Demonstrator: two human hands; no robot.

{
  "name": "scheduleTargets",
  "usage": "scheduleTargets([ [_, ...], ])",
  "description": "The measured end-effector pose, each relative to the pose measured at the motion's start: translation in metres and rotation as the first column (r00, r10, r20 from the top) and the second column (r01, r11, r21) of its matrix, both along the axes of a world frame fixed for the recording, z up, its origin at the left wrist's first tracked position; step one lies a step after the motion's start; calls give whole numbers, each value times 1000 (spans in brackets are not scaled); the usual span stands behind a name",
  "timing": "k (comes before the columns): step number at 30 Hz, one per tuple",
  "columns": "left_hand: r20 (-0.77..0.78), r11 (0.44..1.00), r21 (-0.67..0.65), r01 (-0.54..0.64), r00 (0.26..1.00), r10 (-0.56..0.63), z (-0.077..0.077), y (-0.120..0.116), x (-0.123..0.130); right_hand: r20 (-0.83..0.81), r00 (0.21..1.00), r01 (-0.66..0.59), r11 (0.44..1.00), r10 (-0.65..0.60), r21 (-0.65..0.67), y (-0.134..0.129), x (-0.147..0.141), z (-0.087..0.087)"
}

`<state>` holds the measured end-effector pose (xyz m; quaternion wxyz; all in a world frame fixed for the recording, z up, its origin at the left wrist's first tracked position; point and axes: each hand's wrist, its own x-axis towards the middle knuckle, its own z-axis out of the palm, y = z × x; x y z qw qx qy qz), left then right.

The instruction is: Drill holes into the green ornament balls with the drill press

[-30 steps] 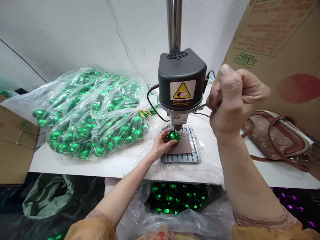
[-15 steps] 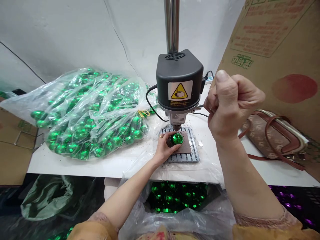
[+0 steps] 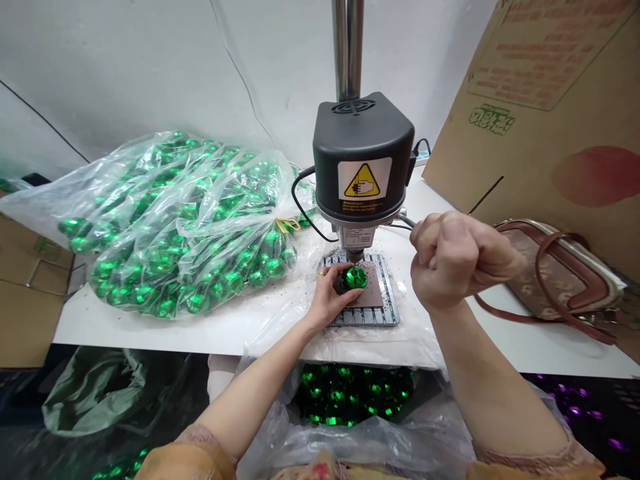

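Left hand [image 3: 329, 291]: thumb and fingers spread just ball-wide, pinching a faceted green ball [image 3: 357, 277] from its left side. Gold ring on one finger.
Green ball: sat over the brown pad [image 3: 369, 299], right under the drill chuck [image 3: 355, 255]. Bit-to-ball contact: too small to tell.
Right hand [image 3: 456, 257]: raised to the right of the drill head [image 3: 325, 153], fingers curled into a tight fist on the lever [image 3: 408, 221]; the gripped part was hidden.
Drill head: black housing on a chrome column [image 3: 347, 53], yellow warning label [image 3: 365, 179] on its front.
Base plate [image 3: 391, 312]: slotted, sat under the pad, dark flecks scattered over and around it.
Clear bag [image 3: 50, 199]: stuffed with green balls, yellow tie [image 3: 287, 225] at the neck; lay on the white table [image 3: 210, 337] left of the drill.
Lower bag [image 3: 400, 437]: gaped below the table edge between the forearms, more green balls inside.
Handbag [image 3: 570, 273]: on the table near the right hand, in front of a cardboard box [image 3: 530, 133].
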<state>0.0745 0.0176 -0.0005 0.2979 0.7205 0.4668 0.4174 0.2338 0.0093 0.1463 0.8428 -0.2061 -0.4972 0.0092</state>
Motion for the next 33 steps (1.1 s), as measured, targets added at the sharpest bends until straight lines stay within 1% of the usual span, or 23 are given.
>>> scheduleTargets([
  [3,7,1000,-4,9,1000,-9,0,0,0,13,1000,17,1000,-17,23,1,1,-3],
  [8,24,1000,-1,2,1000,-2,-1,-1,0,81,997,-21,988,9,153,3,4,-14],
  [10,24,1000,0,-6,1000,6,-2,-1,0,101,995,-21,984,3,178,4,5,-18],
  [16,20,1000,-1,-12,1000,12,-4,1,0,137,991,-18,984,-7,177,4,7,-24],
  [20,7,1000,13,-14,1000,14,-4,1,0,178,984,-47,980,12,193,4,8,-27],
  [23,10,999,23,-23,1000,22,-3,0,1,203,979,-66,974,22,215,4,10,-34],
  [26,11,999,25,-24,1000,24,-1,-1,0,251,967,-87,976,35,200,2,9,-40],
  [28,4,1000,18,-20,1000,20,1,-2,0,228,973,-80,979,37,186,-1,7,-35],
  [30,1,1000,7,-21,1000,21,3,-1,2,120,992,-46,991,31,125,-3,4,-20],
  [31,3,1000,3,-25,1000,25,4,-1,3,52,998,-27,999,25,46,-4,2,-9],
  [33,15,999,1,-48,999,48,9,-4,7,-16,998,-69,987,68,-147,-4,1,16],
])
